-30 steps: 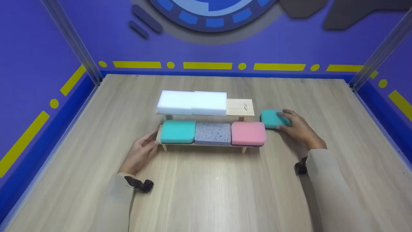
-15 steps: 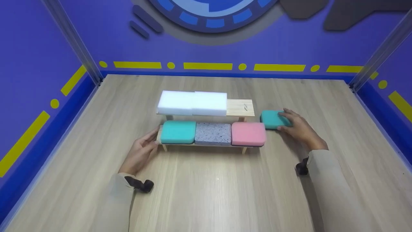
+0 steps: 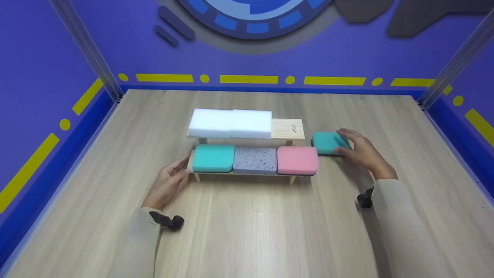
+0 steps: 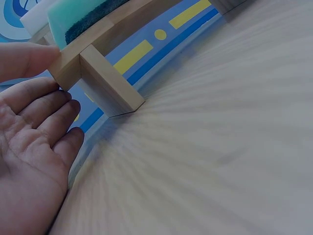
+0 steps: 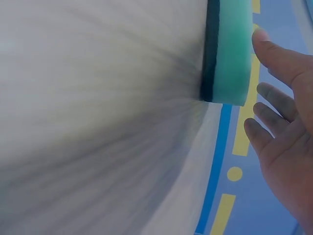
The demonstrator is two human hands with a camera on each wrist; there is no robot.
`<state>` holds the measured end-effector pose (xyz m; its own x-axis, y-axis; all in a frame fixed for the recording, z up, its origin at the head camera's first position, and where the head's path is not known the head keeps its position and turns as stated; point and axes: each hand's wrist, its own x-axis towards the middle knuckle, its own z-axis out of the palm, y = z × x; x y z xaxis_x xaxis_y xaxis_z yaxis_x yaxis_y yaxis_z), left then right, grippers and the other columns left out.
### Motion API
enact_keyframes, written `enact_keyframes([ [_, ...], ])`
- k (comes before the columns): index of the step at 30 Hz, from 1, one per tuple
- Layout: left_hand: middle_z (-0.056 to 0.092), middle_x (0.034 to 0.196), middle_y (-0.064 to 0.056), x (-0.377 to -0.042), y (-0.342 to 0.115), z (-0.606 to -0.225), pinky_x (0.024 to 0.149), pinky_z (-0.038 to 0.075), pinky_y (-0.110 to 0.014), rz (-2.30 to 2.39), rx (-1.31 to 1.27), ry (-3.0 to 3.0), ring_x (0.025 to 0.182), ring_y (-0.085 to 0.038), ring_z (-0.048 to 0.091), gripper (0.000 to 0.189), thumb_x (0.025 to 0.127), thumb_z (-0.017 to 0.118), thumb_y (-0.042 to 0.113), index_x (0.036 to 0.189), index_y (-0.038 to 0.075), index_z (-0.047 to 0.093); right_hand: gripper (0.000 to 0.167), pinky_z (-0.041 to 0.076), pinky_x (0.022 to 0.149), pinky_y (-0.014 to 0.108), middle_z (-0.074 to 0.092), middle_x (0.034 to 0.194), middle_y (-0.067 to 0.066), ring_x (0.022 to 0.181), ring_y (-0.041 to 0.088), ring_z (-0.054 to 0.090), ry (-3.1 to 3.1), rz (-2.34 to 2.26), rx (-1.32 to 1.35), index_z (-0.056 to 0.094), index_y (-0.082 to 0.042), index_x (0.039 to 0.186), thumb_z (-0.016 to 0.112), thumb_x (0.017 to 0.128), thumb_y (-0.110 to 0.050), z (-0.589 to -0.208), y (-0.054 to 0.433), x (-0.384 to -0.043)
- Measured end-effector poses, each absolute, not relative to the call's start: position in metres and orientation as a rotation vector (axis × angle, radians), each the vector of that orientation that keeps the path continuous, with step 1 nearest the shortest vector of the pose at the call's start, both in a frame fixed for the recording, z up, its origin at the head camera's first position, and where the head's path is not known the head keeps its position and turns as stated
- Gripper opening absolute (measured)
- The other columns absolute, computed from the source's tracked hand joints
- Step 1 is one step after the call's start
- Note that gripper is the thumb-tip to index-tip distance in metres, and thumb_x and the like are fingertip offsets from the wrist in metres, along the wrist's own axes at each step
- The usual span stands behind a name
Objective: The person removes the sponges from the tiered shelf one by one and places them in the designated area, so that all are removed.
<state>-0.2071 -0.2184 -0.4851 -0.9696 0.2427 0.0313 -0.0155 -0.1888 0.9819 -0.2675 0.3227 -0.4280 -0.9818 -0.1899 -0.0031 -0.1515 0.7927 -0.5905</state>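
Note:
My left hand [image 3: 166,183] pinches the left end of a low wooden rack [image 4: 112,24], thumb on top and fingertips beneath the edge. On this rack's front board lie a teal sponge [image 3: 214,158] with a dark scouring side underneath, a speckled grey sponge [image 3: 255,160] and a pink sponge [image 3: 297,160]. My right hand [image 3: 362,154], fingers spread and relaxed, hovers beside a second teal sponge [image 3: 328,143] lying on the table to the right of the rack. In the right wrist view that sponge [image 5: 234,54] shows its dark layer against the tabletop, and the thumb [image 5: 276,56] is close to it.
Behind the front row, a higher board [image 3: 288,128] carries two white foam blocks [image 3: 231,123] side by side, with bare wood at its right end. Blue-purple walls [image 3: 247,61] with yellow marks enclose the wooden table [image 3: 247,231] at the back and sides.
My right hand has loosened from the loose teal sponge and drawn slightly right, baring more of its top. The left hand and the things on the rack have stayed put.

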Motion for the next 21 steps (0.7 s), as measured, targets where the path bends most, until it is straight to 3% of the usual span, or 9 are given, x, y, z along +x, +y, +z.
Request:
enact_keyframes([
  [11, 0.021, 0.159, -0.014, -0.206, -0.217, -0.484, 0.109, 0.035, -0.014, 2.277, 0.234, 1.889, 0.147, -0.023, 0.019, 0.06, 0.096, 0.052, 0.002, 0.149, -0.004, 0.025, 0.067, 0.024, 0.113, 0.063, 0.031, 0.153, 0.023, 0.142, 0.043, 0.024, 2.974, -1.026, -0.314, 0.036, -0.003, 0.147, 0.062, 0.093, -0.034, -0.416, 0.325, -0.262],
  [21, 0.025, 0.158, -0.013, -0.207, -0.219, -0.483, 0.108, 0.035, -0.013, 2.208, 0.227, 1.984, 0.146, -0.023, 0.024, 0.06, 0.096, 0.055, 0.008, 0.149, -0.001, 0.027, 0.064, 0.029, 0.111, 0.063, 0.036, 0.15, 0.024, 0.14, 0.043, 0.029, 3.02, -1.111, -0.44, 0.038, -0.001, 0.145, 0.061, 0.094, -0.032, -0.398, 0.316, -0.261],
])
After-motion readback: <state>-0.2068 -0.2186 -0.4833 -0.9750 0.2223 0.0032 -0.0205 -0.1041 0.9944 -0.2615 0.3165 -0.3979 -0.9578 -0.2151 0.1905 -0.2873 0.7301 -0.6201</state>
